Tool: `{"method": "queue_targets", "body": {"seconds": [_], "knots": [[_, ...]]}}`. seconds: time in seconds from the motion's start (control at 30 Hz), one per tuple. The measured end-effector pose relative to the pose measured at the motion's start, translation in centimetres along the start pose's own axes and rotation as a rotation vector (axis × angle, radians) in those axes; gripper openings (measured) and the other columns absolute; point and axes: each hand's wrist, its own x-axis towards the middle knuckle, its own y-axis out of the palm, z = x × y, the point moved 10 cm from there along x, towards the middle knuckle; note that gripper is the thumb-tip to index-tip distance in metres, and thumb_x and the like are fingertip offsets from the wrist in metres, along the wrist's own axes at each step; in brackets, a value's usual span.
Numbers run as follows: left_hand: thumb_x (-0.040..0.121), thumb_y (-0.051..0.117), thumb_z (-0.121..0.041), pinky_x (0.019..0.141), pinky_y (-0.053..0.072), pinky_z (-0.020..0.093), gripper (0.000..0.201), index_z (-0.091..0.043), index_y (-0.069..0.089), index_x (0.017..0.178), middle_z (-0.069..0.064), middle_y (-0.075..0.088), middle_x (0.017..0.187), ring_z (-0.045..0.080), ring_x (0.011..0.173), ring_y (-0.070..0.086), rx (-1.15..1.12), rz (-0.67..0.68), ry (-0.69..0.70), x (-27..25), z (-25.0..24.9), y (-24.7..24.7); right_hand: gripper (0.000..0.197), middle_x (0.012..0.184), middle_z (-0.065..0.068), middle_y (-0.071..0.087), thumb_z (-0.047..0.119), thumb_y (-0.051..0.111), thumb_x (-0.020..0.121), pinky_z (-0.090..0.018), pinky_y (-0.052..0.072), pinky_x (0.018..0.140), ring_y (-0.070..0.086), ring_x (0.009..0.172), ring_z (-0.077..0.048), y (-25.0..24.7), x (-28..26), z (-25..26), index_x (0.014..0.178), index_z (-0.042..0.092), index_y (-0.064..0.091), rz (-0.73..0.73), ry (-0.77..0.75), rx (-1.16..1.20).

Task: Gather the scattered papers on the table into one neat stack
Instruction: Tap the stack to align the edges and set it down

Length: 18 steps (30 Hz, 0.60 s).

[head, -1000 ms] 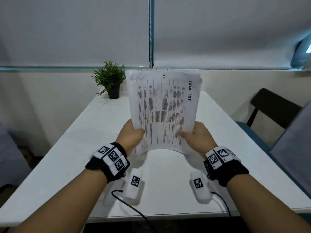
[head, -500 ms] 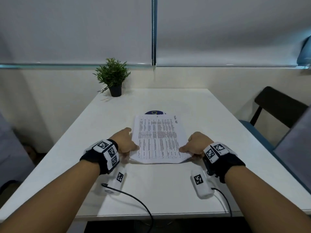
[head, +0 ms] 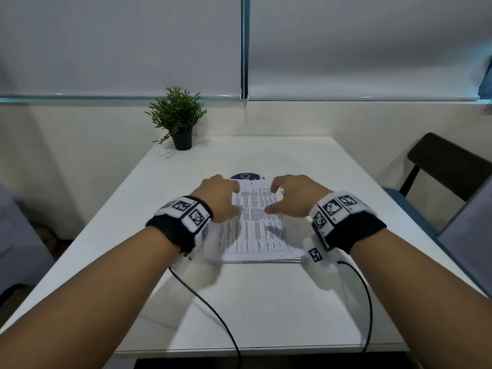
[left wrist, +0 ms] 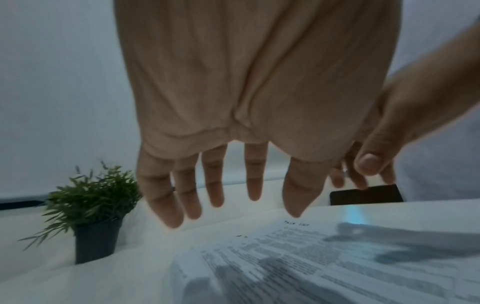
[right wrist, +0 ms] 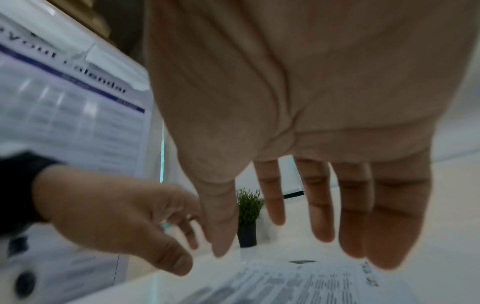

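Left hand [head: 222, 198] and right hand [head: 294, 195], both with fingers spread and holding nothing, hover above the far half of the paper stack [head: 253, 230], which lies flat on the white table [head: 266, 302]. Wrist views show clear air between fingertips and the top sheet (not evident from the head view). A potted plant [head: 178, 118] stands at the far left corner.
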Motion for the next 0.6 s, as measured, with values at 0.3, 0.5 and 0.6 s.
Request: {"method": "queue_targets", "body": {"seconds": [0.3,0.5,0.6], "knots": [[0.076,0.078,-0.037,0.083,0.052,0.034,0.054,-0.026,0.063,0.126,0.006,0.067,0.120,0.030,0.111,0.062,0.109,0.181,0.032,4.7,-2.3,6.1,0.063,0.130,-0.003,0.071,0.035,0.089,0.077,-0.033,0.052,0.088,0.066,0.117,-0.026,6.1,5.6,1.4,0.134,0.020,0.066,0.205,-0.080,-0.377],[0.067,0.085,-0.034,0.080,0.057,0.033,0.068,-0.029,0.059,0.130,0.002,0.070,0.118,0.027,0.105,0.067,0.143,0.223,0.030,5.5,-2.4,6.9,0.069,0.129,-0.004,0.072,0.033,0.091,0.074,-0.035,0.054,0.093,0.067,0.117,-0.027,6.3,6.5,1.0,0.136,0.018,0.065,0.188,-0.073,-0.351],[0.065,0.084,-0.036,0.083,0.058,0.034,0.074,-0.027,0.055,0.132,0.002,0.070,0.119,0.028,0.106,0.067,0.170,0.214,0.038,5.0,-2.6,6.8,0.063,0.128,-0.005,0.072,0.032,0.089,0.076,-0.033,0.053,0.090,0.067,0.116,-0.027,6.6,6.3,1.0,0.133,0.019,0.067,0.172,-0.091,-0.345]]}}
